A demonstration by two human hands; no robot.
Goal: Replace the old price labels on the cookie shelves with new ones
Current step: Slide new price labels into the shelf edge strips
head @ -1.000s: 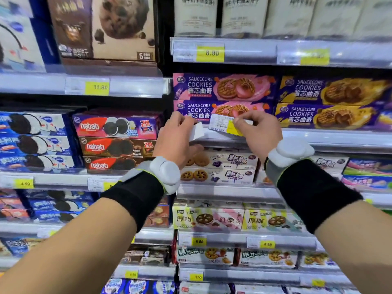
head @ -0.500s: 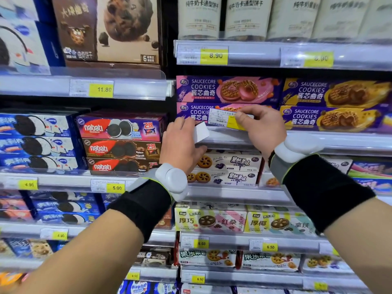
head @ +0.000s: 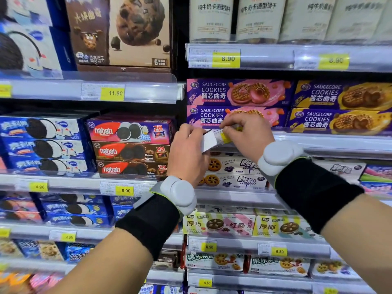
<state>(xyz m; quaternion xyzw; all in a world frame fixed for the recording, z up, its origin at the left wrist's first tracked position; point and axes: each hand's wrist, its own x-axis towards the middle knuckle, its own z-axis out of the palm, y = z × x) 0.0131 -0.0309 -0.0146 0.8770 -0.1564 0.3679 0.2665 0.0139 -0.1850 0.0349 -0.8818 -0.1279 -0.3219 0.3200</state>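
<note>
Both hands are up at the clear label rail [head: 318,143] under the purple Saucecore cookie boxes [head: 237,92]. My right hand [head: 248,132] pinches a white and yellow price label [head: 222,136] at the rail's left end, fingers curled over its top edge. My left hand [head: 188,151] holds a small white paper slip [head: 209,142], tilted, its blank side toward me, just left of that label and touching or overlapping it. Whether the label sits inside the rail is hidden by my fingers.
Other rails carry yellow price labels: 8.90 [head: 227,58] above, 11.80 [head: 113,93] upper left, 5.00 [head: 125,190] under the Nabati boxes [head: 131,132], 6.50 [head: 209,247] below. Cookie boxes fill every shelf. Black wristbands with grey pods are on both wrists.
My right hand has brought the price label down from in front of the cookie boxes to the rail. My left hand with the white slip moved up closer to it.
</note>
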